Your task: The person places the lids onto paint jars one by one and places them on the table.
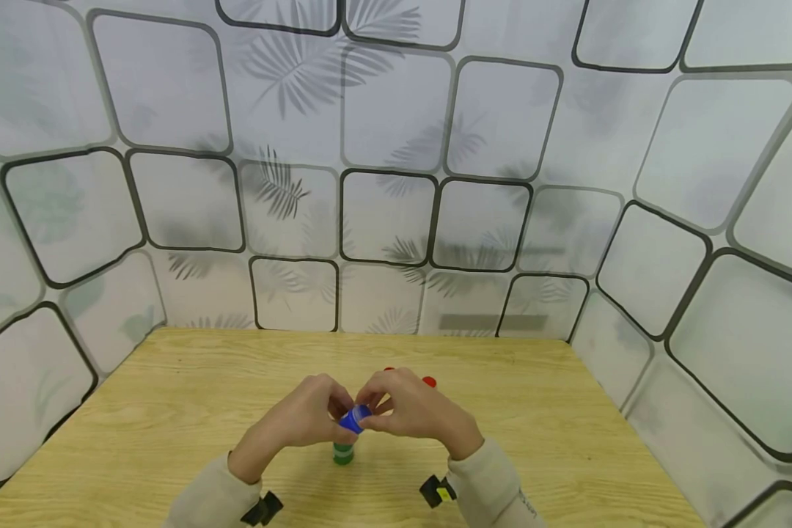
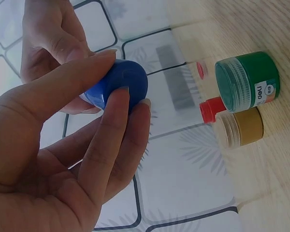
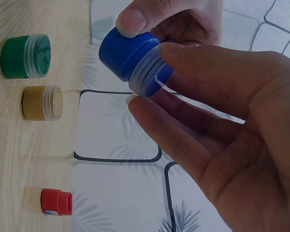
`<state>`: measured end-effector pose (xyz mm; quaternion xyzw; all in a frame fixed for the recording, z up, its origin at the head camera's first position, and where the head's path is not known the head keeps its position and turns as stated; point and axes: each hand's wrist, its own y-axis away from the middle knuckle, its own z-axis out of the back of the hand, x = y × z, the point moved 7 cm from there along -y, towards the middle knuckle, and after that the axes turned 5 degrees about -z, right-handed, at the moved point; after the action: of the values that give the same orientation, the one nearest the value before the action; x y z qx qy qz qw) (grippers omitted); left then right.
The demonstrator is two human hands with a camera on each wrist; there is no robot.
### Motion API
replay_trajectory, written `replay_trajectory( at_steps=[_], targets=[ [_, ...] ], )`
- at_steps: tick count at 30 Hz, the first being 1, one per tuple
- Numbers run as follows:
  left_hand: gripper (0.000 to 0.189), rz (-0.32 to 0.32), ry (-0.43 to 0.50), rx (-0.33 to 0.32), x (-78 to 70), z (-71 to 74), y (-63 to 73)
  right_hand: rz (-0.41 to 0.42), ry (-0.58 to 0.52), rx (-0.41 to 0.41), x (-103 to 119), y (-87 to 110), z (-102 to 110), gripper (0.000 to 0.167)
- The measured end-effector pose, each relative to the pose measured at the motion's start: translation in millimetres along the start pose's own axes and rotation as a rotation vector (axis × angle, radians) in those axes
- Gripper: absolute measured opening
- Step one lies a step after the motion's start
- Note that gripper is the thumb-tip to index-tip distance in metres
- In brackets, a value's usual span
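A small blue paint jar is held tilted in the air between both hands. My left hand grips its blue body with the thumb and fingers, as the left wrist view also shows. My right hand pinches the clear ribbed screw lid with thumb and fingertips; the lid sits on the jar's mouth. Below the hands, a green paint jar with a clear lid stands on the wooden table.
Beyond the green jar stand a lidded ochre paint jar and a small red jar whose red threaded neck is bare. A small red-topped round piece lies farther off. Patterned curtain encloses the table's back and sides.
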<state>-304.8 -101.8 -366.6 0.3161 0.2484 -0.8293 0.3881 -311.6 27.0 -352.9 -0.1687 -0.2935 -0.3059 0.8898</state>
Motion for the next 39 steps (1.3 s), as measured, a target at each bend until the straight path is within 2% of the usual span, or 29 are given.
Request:
replay_trajectory(
  at_steps=[17, 29, 39],
  targets=[
    [0.016, -0.013, 0.011, -0.002, -0.6, -2.1, 0.6, -0.039, 0.004, 0.001, -4.6, -1.5, -2.9, 0.014],
    [0.015, -0.003, 0.018, 0.005, -0.2, -2.1, 0.0, 0.007, -0.021, -0.007, -0.4, 1.3, 2.6, 0.016],
    [0.015, -0.024, 0.025, 0.006, -0.4, -2.7, 0.2, -0.034, -0.026, 0.003, -5.2, -0.4, -1.2, 0.015]
  ],
)
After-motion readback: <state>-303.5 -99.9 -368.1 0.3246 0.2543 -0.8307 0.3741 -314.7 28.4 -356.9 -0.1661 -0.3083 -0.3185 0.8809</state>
